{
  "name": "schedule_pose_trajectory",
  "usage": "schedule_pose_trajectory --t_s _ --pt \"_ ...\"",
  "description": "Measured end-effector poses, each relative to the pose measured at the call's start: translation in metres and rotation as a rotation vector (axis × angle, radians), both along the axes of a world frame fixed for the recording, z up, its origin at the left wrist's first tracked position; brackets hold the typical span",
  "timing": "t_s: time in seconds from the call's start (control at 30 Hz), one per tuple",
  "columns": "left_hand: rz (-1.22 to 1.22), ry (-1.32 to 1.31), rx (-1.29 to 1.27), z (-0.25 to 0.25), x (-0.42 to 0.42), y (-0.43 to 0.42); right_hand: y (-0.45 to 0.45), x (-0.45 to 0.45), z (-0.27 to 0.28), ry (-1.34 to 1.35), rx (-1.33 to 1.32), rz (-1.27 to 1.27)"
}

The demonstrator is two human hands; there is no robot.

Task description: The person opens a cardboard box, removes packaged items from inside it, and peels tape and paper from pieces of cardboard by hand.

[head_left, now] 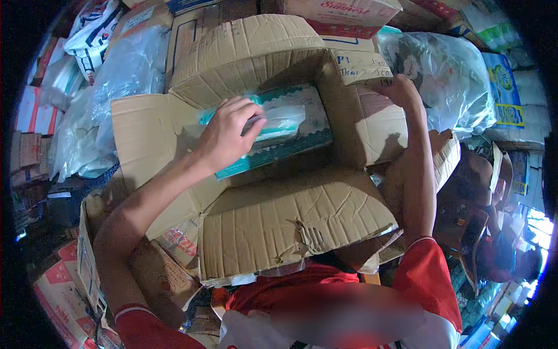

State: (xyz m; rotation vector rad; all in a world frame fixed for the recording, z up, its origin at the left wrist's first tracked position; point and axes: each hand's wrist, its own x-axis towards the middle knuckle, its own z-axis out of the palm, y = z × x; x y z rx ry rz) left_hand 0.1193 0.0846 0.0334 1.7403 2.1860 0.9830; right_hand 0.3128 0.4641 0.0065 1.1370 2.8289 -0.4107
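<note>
An open cardboard box (296, 224) has its flaps spread out. Inside lies a teal and white patterned pack (317, 116), with a clear plastic packet (282, 123) on top of it. My left hand (231, 129) is over the box interior at the packet's left end, its fingers curled around a small dark thing that I cannot make out. At the box's right back corner, my right hand (401, 93) has its fingers bent at the edge of a flap with handwriting (360, 65).
Plastic-wrapped bundles stand at the left (131, 75) and right (453, 81). A red and white carton (343, 14) is behind the box. More cartons (64, 291) lie at the lower left. Another person (503, 250) is at the far right.
</note>
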Motion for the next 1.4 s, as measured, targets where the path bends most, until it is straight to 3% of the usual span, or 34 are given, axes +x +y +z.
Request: schedule_pose_trajectory --t_s 0.5,0.77,1.13,1.23,1.33,1.4 --pt "-0.001 0.007 0.008 0.000 0.000 -0.001 -0.003 0.000 0.007 0.000 0.048 -0.128" --pt "0.009 0.010 0.015 -0.002 0.000 -0.002 -0.028 -0.004 0.033 0.116 0.242 -0.123" --pt "0.031 -0.025 -0.005 0.001 0.003 -0.002 -0.033 -0.012 0.033 -0.041 0.218 -0.185" --pt "0.034 -0.002 -0.010 -0.002 0.001 -0.001 -0.052 -0.018 0.034 -0.021 0.420 -0.169" --pt "0.043 0.031 -0.033 -0.003 -0.001 -0.002 -0.063 -0.029 0.024 0.227 0.570 0.088" --pt "0.042 0.014 -0.026 -0.004 0.000 -0.003 -0.084 -0.042 0.025 0.541 0.248 0.275"
